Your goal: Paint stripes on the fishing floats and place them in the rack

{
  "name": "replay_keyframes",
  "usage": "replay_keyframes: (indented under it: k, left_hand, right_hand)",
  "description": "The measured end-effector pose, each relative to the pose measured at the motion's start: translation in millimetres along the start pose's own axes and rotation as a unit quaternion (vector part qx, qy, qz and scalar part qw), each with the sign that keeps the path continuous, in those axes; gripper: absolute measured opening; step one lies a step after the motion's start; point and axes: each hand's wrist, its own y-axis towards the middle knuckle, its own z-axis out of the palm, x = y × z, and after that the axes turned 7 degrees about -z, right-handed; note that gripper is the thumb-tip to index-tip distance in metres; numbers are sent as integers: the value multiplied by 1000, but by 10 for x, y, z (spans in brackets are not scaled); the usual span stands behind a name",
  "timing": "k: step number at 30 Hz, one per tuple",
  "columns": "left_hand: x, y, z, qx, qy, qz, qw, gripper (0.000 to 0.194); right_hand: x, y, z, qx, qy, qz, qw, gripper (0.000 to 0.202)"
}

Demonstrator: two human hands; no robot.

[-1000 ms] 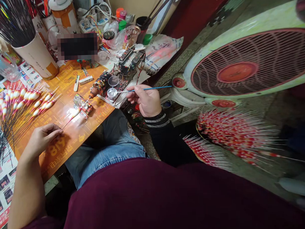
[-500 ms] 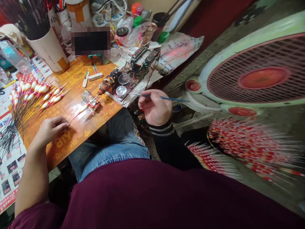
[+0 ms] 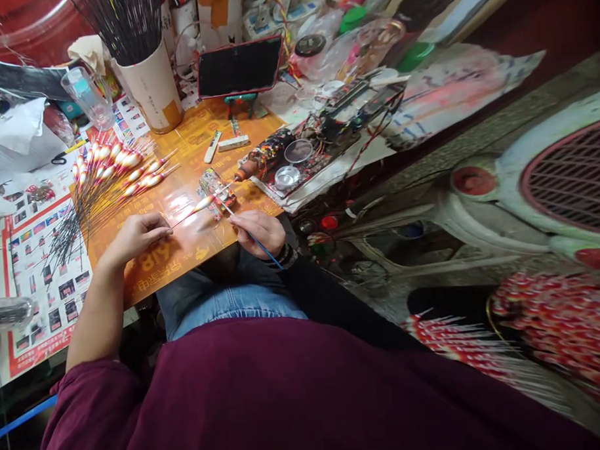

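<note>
My left hand (image 3: 140, 237) is closed in a pinch on the thin dark stem of a fishing float (image 3: 203, 204), white and yellow with red. The float lies across a paint-spattered block (image 3: 210, 181), its far tip reaching the nose of a paint-crusted motor tool (image 3: 268, 155). My right hand (image 3: 263, 233) grips a thin paintbrush (image 3: 267, 252) with a blue handle. The brush tip is close to the float's far end; whether it touches, I cannot tell. A small clear dish (image 3: 287, 178) of pale liquid sits just beyond my right hand.
Finished-looking floats (image 3: 113, 159) lie in a bundle to the left. A white pot (image 3: 150, 92) of dark stems and a propped phone (image 3: 240, 68) stand behind. On the right are a fan (image 3: 568, 169) and racks of red floats (image 3: 569, 327).
My right hand has brought the paintbrush from beside the dish leftward and nearer, to the float. The left hand keeps its pinch on the stem. The view has turned left.
</note>
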Motion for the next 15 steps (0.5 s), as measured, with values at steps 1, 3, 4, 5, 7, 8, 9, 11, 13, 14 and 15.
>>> replay_keyframes:
  k: [1, 3, 4, 5, 7, 8, 9, 11, 13, 14, 15]
  left_hand:
    - [-5, -1, 0, 0, -1, -2, 1000, 31]
    - [-22, -4, 0, -1, -1, -11, 1000, 31]
    - [-32, -7, 1, -1, -1, -16, 1000, 31]
    - [-41, -9, 1, -2, -3, -21, 1000, 31]
    - [-52, -11, 2, -1, -8, -27, 1000, 30]
    - [-53, -10, 3, 0, -12, -29, 1000, 30]
    - [-51, -9, 3, 1, -15, -30, 999, 30]
    - [-39, -3, 3, 2, -18, -30, 999, 31]
    - [-22, 3, 1, 2, -15, -27, 1000, 30]
    - [-13, 5, -1, 2, -14, -26, 1000, 30]
    - [-6, 7, -2, 1, -11, -24, 1000, 30]
  right_hand:
    - [-10, -9, -6, 6, -7, 4, 1000, 26]
    - [-17, -13, -29, 13, -16, 1, 1000, 27]
    - [-17, -11, -38, 10, -13, -9, 1000, 27]
    - [-16, -10, -44, 5, -4, -22, 1000, 26]
    - [-15, -13, -45, -4, 25, -36, 999, 27]
    - [-16, -20, -41, -4, 39, -33, 999, 27]
    - [-17, -31, -36, -1, 47, -25, 999, 26]
    - [-21, -55, -24, 16, 42, -11, 999, 25]
    - [-21, -72, -16, 31, 18, -10, 999, 26]
    - [-19, -74, -12, 36, 6, -13, 999, 27]
    - [-16, -72, -8, 37, -5, -17, 999, 27]
